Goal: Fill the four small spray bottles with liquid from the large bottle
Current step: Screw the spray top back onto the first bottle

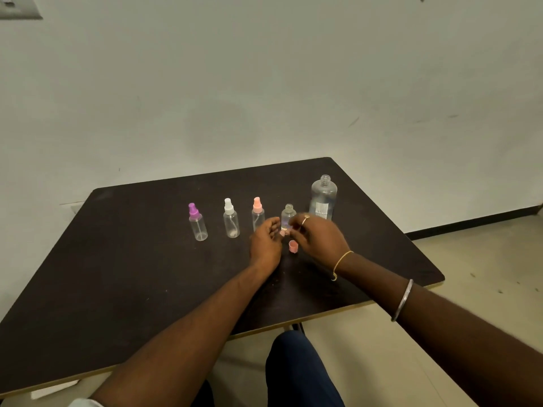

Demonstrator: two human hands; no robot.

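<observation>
A: Where does the large bottle [323,198] stand?

B: At the far right of the dark table [132,274], upright, its long axis vertical. Its bare threaded neck points straight up with no cap on it. It carries a label low on its side.

A: And the small ones?

B: There are four in a row running left to right in front of it, all upright with their necks pointing up. From the left they are the purple-topped bottle [198,226], the white-topped bottle [231,223], the peach-topped bottle [258,215] and the open small bottle [288,214]. The last has no sprayer on its threads and stands just beside the large bottle.

A: What about the hands?

B: Both are at the foot of the open small bottle. The left hand [266,243] has its fingers loosely curled, the tips near a small pink piece [282,232]. The right hand [318,239] is curled too, its fingers against the bottle's lower body.

A: Does either hand grip anything?

B: I cannot tell, because the fingers hide it.

A: Is anything else nearby?

B: A pink cap [293,247] sits on the table just beside the right hand.
</observation>
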